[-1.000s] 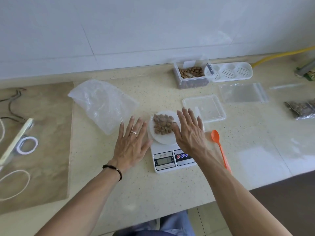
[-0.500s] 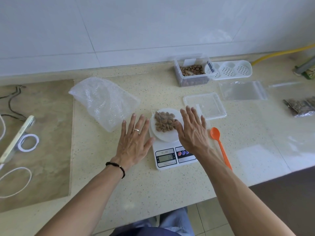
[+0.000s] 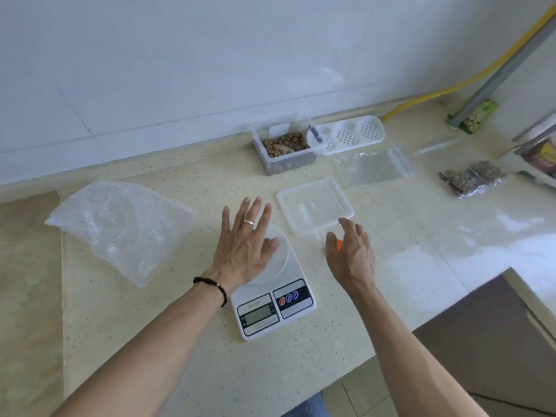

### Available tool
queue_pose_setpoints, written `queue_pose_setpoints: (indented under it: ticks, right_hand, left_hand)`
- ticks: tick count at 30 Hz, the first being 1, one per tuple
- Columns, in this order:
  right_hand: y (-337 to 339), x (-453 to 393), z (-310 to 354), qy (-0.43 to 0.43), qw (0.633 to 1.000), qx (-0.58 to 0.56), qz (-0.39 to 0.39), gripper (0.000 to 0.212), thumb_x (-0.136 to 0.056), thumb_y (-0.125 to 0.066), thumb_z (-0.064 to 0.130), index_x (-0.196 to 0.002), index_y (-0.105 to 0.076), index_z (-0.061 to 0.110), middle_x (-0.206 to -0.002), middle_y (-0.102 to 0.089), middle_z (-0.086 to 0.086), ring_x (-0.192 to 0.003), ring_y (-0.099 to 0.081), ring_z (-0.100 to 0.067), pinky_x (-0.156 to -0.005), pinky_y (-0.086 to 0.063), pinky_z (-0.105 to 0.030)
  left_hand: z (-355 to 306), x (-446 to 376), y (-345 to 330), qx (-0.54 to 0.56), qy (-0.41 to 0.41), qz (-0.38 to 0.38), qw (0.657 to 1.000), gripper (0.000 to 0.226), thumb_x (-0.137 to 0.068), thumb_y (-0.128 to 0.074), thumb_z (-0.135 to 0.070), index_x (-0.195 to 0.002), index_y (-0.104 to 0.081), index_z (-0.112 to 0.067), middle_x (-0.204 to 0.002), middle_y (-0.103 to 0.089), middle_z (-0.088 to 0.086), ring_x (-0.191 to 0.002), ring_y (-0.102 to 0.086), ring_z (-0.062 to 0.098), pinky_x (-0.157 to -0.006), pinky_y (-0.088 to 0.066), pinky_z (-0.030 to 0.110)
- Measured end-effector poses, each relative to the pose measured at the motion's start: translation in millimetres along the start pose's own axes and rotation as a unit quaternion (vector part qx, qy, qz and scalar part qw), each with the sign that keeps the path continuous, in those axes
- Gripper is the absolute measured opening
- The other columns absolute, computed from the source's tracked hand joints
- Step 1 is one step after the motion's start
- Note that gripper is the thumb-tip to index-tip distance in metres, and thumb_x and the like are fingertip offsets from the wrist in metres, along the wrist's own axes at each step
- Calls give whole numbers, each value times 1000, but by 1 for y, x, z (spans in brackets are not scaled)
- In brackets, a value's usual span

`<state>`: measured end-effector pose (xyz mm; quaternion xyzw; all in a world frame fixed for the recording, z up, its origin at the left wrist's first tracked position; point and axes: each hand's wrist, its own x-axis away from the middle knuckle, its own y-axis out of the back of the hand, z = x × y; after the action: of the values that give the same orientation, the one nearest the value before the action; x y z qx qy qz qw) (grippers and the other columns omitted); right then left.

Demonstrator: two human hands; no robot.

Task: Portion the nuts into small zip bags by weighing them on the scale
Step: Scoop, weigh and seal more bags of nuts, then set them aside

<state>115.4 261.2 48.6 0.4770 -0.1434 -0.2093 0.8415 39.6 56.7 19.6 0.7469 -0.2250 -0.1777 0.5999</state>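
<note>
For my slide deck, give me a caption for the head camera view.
Left hand spread over the scale dish, right hand above the orange spoon.

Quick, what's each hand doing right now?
Left hand: open, fingers spread flat over the scale platform, gripping nothing.
Right hand: open, loosely curled over the orange spoon, not gripping it.

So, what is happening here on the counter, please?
A person is portioning nuts by weight. The left hand lies flat over the white dish on the scale, hiding the nuts there. The right hand, relaxed, is above the orange spoon beside the clear lid. More nuts sit in the open container at the back; an empty zip bag lies nearby.
</note>
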Motion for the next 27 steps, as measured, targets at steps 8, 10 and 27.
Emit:
queue_pose_setpoints:
  ticks: [8,10,27]
  right_hand:
    - [-5,-7,-10,-242,935,-239,101,26,-96,-53,27,-118,-54,13,-95,-69,-6,-72,-69,-18,-64,-58,-33]
    - [-7,-11,-4,-264,897,-332,128,15,-95,-58,15,-108,-56,8,-90,-71,-7,-68,-70,-16,-59,-55,-27]
    - [46,-32,77,-84,865,-466,168,19,-95,-61,18,-78,-67,12,-70,-61,0,-55,-46,-9,-50,-34,-22]
  left_hand:
    - [-33,-91,7,62,39,121,990,50,-100,-33,-40,-141,-34,-11,-138,-51,14,-126,-48,30,-113,-22,51]
    - [-36,-99,8,134,60,144,979,45,-100,-38,-37,-132,-45,-6,-125,-60,13,-113,-56,31,-103,-38,45]
    - [-6,-61,134,496,114,-60,859,25,-97,-56,-23,-75,-61,-11,-68,-58,1,-54,-53,11,-61,-47,30]
